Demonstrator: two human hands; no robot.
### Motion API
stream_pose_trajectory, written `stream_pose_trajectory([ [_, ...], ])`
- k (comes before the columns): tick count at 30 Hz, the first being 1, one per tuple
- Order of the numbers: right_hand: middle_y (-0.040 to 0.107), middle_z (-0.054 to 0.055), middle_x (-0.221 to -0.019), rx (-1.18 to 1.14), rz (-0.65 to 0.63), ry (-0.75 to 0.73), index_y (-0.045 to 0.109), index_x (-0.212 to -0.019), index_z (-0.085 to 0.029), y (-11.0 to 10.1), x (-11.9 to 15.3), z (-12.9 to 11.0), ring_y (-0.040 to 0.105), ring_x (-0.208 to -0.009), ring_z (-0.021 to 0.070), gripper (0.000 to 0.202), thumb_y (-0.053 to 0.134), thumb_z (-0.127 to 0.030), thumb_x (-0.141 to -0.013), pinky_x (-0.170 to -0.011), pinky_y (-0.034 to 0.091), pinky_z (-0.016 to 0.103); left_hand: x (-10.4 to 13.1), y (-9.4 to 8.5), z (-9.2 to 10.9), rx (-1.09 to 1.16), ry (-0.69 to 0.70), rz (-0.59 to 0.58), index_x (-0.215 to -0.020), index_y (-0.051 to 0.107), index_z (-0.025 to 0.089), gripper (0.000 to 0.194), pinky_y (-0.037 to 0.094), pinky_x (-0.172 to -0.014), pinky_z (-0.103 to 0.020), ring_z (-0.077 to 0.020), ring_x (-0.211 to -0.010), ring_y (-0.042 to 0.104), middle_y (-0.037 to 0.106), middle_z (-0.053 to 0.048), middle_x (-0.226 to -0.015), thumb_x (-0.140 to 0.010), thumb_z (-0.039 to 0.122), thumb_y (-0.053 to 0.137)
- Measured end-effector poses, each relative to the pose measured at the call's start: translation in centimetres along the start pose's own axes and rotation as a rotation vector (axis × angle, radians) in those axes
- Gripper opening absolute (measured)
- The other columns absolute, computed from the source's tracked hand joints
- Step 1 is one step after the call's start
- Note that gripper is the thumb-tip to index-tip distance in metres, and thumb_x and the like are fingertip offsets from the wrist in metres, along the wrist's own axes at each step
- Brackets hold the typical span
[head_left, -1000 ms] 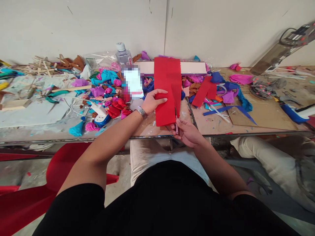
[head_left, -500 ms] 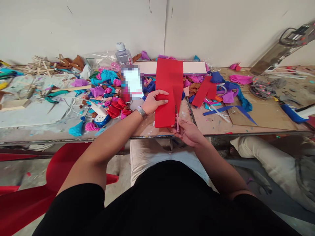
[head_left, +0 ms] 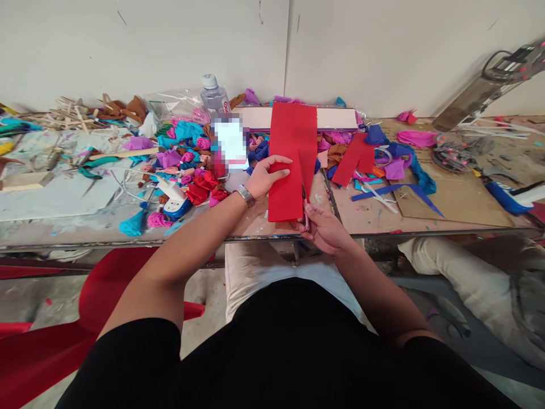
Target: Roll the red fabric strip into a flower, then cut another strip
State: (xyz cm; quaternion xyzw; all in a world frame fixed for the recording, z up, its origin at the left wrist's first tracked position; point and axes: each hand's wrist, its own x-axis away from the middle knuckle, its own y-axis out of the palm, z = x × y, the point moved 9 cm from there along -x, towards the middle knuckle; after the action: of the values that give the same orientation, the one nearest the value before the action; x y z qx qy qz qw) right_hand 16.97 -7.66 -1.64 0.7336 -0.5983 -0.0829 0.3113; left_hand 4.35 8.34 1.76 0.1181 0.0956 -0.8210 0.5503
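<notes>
A long red sheet, paper or thin cloth, hangs over the table's front part with a slit running up its right side. My left hand grips its left edge, thumb on top and the other fingers partly behind it. In my right hand is a pair of scissors with pink handles; the blades lie at the slit, beside the lower right edge of the sheet. Right of the sheet, smaller red pieces rest among coloured scraps.
A bottle and a lit phone stand left of the sheet. Crumpled coloured bundles, a power strip, green-handled pliers and wood sticks cover the left. A blue strip lies right. Another person's leg is at right.
The scissors and my right hand have shifted very slightly, and the blades look closer together. My left hand stays on the red sheet.
</notes>
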Motion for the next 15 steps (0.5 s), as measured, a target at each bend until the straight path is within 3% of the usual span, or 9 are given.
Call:
stream_pose_trajectory([
  [5, 0.066, -0.003, -0.076, -0.024, 0.007, 0.028, 0.069, -0.102, -0.019, 0.14, 0.22, 0.03, 0.058, -0.058, 0.0093, 0.034, 0.088, -0.043, -0.086, -0.042, 0.033, 0.018, -0.04, -0.42, -0.18, -0.018, 0.012, 0.041, -0.113, 0.074, 0.022, 0.037, 0.060, -0.096, -0.040, -0.0226, -0.106, 0.071, 0.075, -0.007, -0.121, -0.082, 0.040, 0.081],
  [15, 0.070, -0.001, -0.080, -0.003, 0.012, 0.058, 0.064, -0.089, -0.019, 0.02, 0.90, 0.73, 0.061, -0.061, 0.0096, 0.040, 0.090, -0.049, -0.083, -0.043, 0.036, 0.018, -0.13, -0.54, -0.32, -0.005, -0.017, 0.051, -0.110, 0.073, 0.022, 0.041, 0.061, -0.091, -0.039, -0.0215, -0.101, 0.071, 0.076, -0.006, -0.118, -0.077, 0.041, 0.085],
])
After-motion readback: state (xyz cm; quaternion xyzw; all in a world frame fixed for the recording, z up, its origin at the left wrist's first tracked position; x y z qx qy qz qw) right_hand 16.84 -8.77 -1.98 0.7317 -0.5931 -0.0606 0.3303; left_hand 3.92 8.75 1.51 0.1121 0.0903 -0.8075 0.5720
